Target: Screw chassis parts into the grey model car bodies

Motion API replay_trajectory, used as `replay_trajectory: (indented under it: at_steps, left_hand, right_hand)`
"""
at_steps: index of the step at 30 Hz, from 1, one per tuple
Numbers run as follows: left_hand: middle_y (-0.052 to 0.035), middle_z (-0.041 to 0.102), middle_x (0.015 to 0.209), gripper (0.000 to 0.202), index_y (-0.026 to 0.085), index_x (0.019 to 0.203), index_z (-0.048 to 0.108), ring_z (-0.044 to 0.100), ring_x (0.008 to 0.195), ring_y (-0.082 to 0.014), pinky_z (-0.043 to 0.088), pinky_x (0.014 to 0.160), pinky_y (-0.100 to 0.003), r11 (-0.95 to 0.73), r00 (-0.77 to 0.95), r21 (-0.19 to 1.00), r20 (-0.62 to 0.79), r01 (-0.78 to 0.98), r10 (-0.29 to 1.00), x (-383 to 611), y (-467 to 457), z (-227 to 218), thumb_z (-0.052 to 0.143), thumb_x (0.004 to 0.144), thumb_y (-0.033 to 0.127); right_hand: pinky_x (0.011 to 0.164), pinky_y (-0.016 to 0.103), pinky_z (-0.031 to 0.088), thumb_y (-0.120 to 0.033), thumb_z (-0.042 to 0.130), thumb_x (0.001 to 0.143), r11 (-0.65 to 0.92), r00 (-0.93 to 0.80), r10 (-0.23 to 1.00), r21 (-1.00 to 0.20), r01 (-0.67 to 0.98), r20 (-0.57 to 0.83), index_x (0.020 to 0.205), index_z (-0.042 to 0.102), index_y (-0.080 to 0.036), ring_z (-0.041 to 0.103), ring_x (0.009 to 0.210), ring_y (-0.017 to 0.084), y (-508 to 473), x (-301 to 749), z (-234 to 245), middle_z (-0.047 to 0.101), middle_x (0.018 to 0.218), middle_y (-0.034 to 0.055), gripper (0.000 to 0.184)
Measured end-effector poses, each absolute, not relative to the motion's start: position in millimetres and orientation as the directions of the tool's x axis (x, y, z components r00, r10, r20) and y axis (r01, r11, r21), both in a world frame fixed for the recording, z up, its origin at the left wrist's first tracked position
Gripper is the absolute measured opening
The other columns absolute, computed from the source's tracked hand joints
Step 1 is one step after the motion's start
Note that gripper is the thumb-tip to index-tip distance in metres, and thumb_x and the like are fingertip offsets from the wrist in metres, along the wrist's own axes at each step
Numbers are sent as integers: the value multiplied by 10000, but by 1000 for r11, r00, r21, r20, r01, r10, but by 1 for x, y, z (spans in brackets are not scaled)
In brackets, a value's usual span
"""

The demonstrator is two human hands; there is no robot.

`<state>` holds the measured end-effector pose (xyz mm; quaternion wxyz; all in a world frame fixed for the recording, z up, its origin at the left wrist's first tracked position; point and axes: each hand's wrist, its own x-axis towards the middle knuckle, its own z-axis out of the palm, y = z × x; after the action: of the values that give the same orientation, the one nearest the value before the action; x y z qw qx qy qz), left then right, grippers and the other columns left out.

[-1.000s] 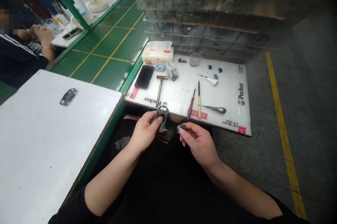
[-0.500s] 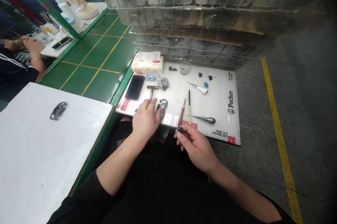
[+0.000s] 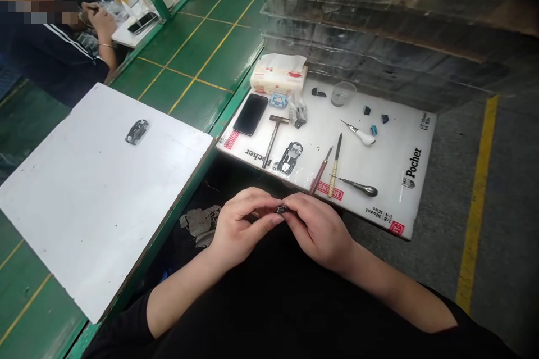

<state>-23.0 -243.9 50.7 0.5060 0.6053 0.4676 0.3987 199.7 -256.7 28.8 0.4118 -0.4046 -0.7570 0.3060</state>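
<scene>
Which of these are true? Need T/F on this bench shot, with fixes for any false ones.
1. The left hand and right hand both pinch a small dark part between their fingertips. True.
2. The left hand also holds the dark model car body. False: it lies on the white Pocher board.
3. The black smartphone lies on that board, left of the small hammer. True.
4. The clear cup stands on the grey floor. False: it stands on the board, near the tissue box.
5. A co-worker's hand shows at the top left of the view. True.
</scene>
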Motion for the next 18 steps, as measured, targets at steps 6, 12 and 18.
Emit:
replay_trajectory:
  at_steps: [6, 12, 18]
  left_hand:
    - [-101, 834, 1073, 191, 275, 1113, 964, 763, 903, -224, 627, 752, -333, -42, 229, 994, 17, 104, 973, -63, -242, 51, 976, 959, 387]
    - [-79, 840, 1070, 139, 311, 1103, 971, 770, 925, -215, 616, 776, -327, -42, 227, 998, 29, 54, 973, -109, -236, 42, 971, 967, 342]
    - [-64, 846, 1061, 124, 335, 1091, 974, 778, 951, -215, 643, 841, -338, -58, 232, 998, 51, 23, 971, -139, -227, 34, 971, 967, 327]
  right_hand:
    - [898, 426, 732, -138, 623, 1158, 558, -401, 821, -723, 407, 407, 1270, 723, -224, 836, 1012, 264, -247, 164, 41, 860, 1111, 112, 173]
    - [830, 421, 724, -160, 610, 1169, 565, -428, 815, -699, 439, 390, 1267, 722, -239, 820, 927, 250, -243, 120, 43, 853, 1063, 92, 169]
    - [807, 415, 698, -175, 608, 1172, 526, -416, 842, -695, 490, 344, 1249, 724, -234, 803, 894, 251, -240, 86, 45, 845, 1047, 91, 151]
